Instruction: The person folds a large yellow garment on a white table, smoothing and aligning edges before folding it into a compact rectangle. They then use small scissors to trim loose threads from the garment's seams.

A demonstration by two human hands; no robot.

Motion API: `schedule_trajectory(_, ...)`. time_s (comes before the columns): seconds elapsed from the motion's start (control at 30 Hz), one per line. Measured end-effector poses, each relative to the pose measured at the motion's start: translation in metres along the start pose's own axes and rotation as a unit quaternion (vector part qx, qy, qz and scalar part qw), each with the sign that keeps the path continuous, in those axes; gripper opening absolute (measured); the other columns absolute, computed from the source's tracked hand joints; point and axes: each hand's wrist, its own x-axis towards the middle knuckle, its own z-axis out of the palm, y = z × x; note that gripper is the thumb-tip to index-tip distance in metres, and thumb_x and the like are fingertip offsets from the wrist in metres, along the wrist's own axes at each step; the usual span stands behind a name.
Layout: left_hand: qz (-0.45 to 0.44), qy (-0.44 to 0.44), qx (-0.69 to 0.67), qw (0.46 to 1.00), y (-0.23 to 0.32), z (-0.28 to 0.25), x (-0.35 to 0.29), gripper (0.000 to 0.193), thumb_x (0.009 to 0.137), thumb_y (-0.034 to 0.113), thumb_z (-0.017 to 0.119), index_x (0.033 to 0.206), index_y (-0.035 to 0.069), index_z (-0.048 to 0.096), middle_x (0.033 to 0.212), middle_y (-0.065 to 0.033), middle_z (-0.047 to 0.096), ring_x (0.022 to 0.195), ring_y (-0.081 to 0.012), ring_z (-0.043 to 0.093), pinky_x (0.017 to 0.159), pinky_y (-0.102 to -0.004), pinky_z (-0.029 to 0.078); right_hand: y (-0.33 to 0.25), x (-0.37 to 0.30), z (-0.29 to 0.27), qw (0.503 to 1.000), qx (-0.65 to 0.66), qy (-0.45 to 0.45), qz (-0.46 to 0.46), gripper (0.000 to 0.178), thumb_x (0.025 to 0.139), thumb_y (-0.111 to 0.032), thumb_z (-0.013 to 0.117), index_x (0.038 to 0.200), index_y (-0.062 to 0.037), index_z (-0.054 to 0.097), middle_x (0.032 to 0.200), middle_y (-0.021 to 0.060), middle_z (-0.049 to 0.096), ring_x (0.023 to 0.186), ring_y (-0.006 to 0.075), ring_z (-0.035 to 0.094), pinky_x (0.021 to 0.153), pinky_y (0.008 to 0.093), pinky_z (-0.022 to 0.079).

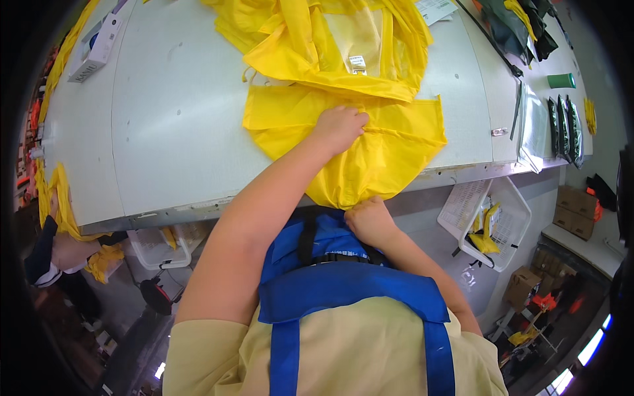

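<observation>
Presently, the left hand (340, 129) is holding the middle of the near section of a yellow garment (317, 76), its fingers curled closed over a crease in the fabric. The right hand (372, 221) is gripping the garment's near edge, its fingers closed, just in front of the person's blue apron (356, 290). The garment is lying across the table (178, 132), its near section spreading out and tapering toward the right hand at the front edge. Its far section is lying bunched, with a pale label (357, 64) showing on the lighter lining. Toward the left end of the table, a white box (97, 46) is resting well apart from the hands. Toward the right end, a clear plastic sheet (530, 129) is lying beside a row of dark packages (566, 129), and a green roll (561, 80) is sitting beyond them. Below the table, to the right, a white crate (456, 206) is holding yellow items (487, 231).
</observation>
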Motion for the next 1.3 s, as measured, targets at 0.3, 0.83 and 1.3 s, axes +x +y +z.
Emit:
schedule_trajectory(0.3, -0.248, 0.429, 0.017, 0.868, -0.019, -0.028, -0.096, 0.064, 0.069, 0.014, 0.076, 0.125, 0.004, 0.046, 0.117, -0.0155, 0.052, 0.109, -0.0303, 0.05, 0.093, -0.0422, 0.039, 0.006, 0.053, -0.022, 0.966, -0.06, 0.247, 0.049, 0.052, 0.085, -0.033, 0.061, 0.13, -0.0112, 0.048, 0.139, 0.0164, 0.039, 0.129, 0.0379, 0.034, 0.105, 0.0471, 0.029)
schedule_trajectory(0.83, -0.082, -0.048, -0.169, 0.981, 0.028, -0.021, -0.054, 0.039, 0.089, 0.023, 0.054, 0.123, 0.003, 0.055, 0.118, -0.0201, 0.059, 0.104, -0.0346, 0.058, 0.089, -0.0382, 0.047, 0.073, 0.056, -0.018, 0.972, 0.133, 0.196, 0.0, 0.028, 0.083, -0.017, 0.06, 0.11, -0.0083, 0.059, 0.114, 0.0166, 0.057, 0.114, 0.0373, 0.048, 0.099, 0.0441, 0.036)
schedule_trajectory(1.3, 0.056, -0.101, 0.113, 0.987, 0.027, -0.026, -0.032, 0.046, 0.084, 0.033, 0.061, 0.128, 0.02, 0.055, 0.142, -0.0151, 0.038, 0.131, -0.0354, 0.035, 0.106, -0.0465, 0.029, 0.122, 0.145, -0.192, 0.938, -0.013, 0.268, 0.22, 0.018, 0.085, -0.026, 0.061, 0.095, -0.0122, 0.067, 0.107, 0.0045, 0.064, 0.11, 0.0276, 0.052, 0.091, 0.0416, 0.041)
